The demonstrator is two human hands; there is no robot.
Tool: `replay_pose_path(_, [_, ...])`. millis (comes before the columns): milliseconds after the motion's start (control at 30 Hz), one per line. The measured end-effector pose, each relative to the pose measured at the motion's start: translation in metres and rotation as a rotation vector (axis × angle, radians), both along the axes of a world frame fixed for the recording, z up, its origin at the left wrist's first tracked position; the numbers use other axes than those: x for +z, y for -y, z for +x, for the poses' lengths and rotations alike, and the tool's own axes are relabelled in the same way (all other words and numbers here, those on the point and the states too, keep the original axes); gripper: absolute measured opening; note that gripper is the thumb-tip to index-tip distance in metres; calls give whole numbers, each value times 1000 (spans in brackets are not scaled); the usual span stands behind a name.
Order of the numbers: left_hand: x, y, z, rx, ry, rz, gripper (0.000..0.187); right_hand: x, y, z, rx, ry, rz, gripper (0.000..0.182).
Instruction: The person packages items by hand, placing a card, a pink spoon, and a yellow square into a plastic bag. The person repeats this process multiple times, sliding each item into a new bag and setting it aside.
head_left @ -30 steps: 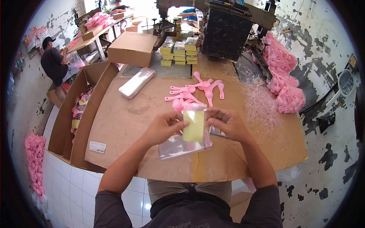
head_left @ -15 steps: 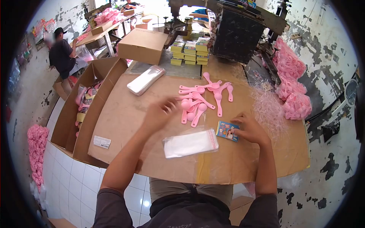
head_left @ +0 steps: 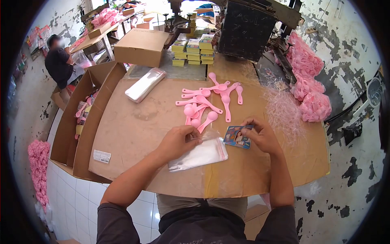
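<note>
My left hand (head_left: 182,141) is closed at the upper edge of a stack of clear plastic bags (head_left: 199,156), its thumb and fingers pinching the film of a bag. To the right, my right hand (head_left: 261,136) grips a small printed card (head_left: 237,136) in blue and other colours, thumb on top. The card is beside the pink-striped end of the bags. Just beyond both hands lies a loose pile of pink measuring spoons (head_left: 202,99), some overlapping each other.
Another bundle of clear bags (head_left: 145,84) lies farther left on the cardboard-covered table (head_left: 122,138). Stacks of cards (head_left: 193,51) stand at the back beside a black machine (head_left: 246,30). An open carton (head_left: 82,134) holds packed items at left; shredded plastic (head_left: 286,116) lies at right.
My left hand has come down from beside the spoons to the bag stack and closed on a bag's edge. My right hand has taken hold of the card, which now appears slightly tilted.
</note>
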State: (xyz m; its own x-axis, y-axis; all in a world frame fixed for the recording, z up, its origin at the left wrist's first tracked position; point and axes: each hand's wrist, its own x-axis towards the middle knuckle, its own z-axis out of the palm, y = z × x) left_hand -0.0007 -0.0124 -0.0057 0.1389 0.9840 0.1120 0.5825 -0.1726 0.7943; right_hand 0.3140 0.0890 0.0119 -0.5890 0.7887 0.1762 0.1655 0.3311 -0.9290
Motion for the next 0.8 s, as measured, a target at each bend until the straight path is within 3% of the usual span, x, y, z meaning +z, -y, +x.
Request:
replay_pose_path(100, [-1,-2,-1,-29,67,149,17,3,28,-27,54,-80,-204,23])
replay_pose_path(200, [-11,-6,-3,-53,559,-18,20,-10,27,-34,55,286,285,24])
replay_pose_path(300, [7,-1,-6,-108,750,-141,37,-7,25,-35,38,264,372,26])
replay_pose_path(400, [26,1,-1,-70,786,-348,44,-6,27,-37,-79,100,58,25])
replay_pose_path(600, [7,1,9,-73,735,-246,51,-6,34,-47,-164,-269,-90,24])
replay_pose_path(800, [4,1,11,-38,734,-233,51,-9,37,-50,-174,-234,25,25])
